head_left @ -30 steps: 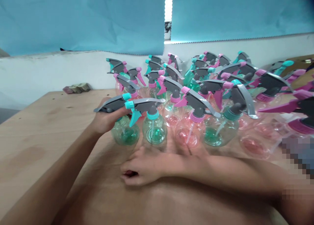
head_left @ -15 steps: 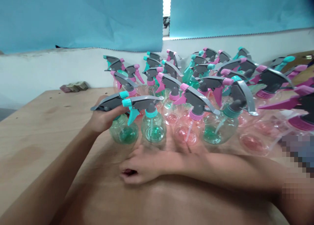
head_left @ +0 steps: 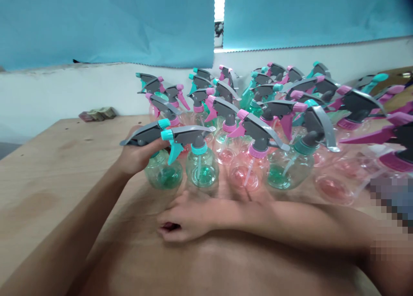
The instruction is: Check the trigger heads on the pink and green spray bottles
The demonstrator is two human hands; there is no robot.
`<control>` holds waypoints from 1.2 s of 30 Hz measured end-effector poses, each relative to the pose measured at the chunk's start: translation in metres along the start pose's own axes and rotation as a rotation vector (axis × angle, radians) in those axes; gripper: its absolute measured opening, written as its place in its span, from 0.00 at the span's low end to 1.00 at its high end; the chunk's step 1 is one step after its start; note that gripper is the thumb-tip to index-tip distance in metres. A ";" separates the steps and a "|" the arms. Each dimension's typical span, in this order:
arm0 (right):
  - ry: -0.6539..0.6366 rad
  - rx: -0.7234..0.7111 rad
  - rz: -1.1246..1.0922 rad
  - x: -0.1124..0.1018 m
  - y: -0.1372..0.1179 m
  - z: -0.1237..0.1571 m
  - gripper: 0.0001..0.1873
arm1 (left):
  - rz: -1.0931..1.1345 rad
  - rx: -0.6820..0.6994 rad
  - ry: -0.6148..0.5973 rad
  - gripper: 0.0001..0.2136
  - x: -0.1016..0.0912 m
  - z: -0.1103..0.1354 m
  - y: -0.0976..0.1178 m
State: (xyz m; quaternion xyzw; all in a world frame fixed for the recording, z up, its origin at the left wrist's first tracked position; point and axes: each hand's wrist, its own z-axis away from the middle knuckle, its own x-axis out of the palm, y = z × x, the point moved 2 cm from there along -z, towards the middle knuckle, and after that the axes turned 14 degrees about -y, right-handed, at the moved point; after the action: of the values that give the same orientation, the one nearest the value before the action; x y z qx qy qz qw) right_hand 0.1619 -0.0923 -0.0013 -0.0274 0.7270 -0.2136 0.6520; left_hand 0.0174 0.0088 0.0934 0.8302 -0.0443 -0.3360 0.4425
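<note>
My left hand (head_left: pixel 137 156) is wrapped round the neck of a clear green spray bottle (head_left: pixel 165 173), just below its grey and turquoise trigger head. The bottle stands upright on the wooden table (head_left: pixel 48 175). My right hand (head_left: pixel 185 218) rests on the table in front of the bottles, its fingers curled into a loose fist with nothing visible inside. Right beside the held bottle is another green spray bottle (head_left: pixel 203 169) with a turquoise collar. A pink spray bottle (head_left: pixel 247 171) follows to its right, then a further green one (head_left: pixel 287 169).
Several more pink and green spray bottles (head_left: pixel 229 128) crowd the table's back and right side. A small bundle (head_left: pixel 97 114) lies near the back left edge. Behind stand a white wall (head_left: pixel 58 91) and blue sheets (head_left: pixel 106 25). Part of the right edge is pixelated.
</note>
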 end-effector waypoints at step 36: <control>0.025 -0.008 -0.034 0.002 0.001 0.000 0.14 | 0.015 -0.041 0.054 0.12 0.003 0.001 -0.006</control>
State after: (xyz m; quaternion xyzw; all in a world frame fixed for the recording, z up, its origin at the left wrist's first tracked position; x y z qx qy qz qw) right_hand 0.1624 -0.0918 -0.0032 -0.0395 0.7353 -0.2219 0.6391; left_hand 0.0177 0.0106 0.0874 0.8294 -0.0314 -0.3109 0.4631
